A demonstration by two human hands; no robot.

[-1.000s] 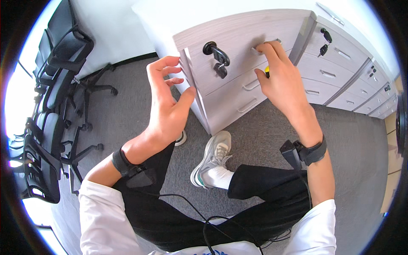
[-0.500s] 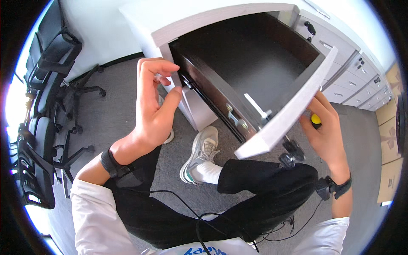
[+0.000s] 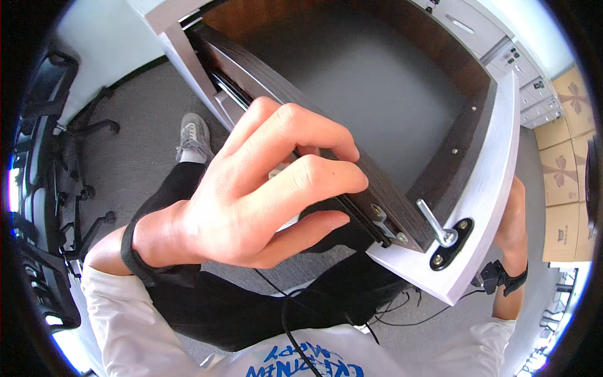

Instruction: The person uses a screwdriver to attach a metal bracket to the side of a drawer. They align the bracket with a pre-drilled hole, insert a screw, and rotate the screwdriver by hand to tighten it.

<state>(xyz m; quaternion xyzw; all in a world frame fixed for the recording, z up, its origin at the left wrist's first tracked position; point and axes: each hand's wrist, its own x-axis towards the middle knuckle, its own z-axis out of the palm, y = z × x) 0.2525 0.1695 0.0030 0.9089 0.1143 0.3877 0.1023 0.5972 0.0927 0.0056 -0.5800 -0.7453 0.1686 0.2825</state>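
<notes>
A dark wooden drawer [image 3: 364, 75] with a pale front panel [image 3: 498, 163] stands pulled out of its cabinet. My left hand [image 3: 251, 188] hovers at the drawer's left side wall [image 3: 402, 207], its fingers bent but apart, with nothing seen between them. Whether the fingertips touch the wall I cannot tell. Near them, a metal slide rail [image 3: 355, 217] runs along the wall's outer side. A silver lock lever [image 3: 432, 221] sticks up from a black screwed plate [image 3: 438, 259] on the panel's inner face. Behind that panel is my right hand [image 3: 514, 204], its fingers hidden.
Black office chairs [image 3: 47, 182] stand at the left on grey carpet. Pale drawer cabinets [image 3: 461, 25] line the far right, beside stacked cardboard boxes [image 3: 561, 217]. My legs [image 3: 251, 301] are under the drawer, and black cables [image 3: 286, 308] hang across my lap.
My left hand has swung right from beside the cabinet to the drawer's side wall. The drawer fills more of the view. My right hand's fingers, partly seen before, are now behind the panel.
</notes>
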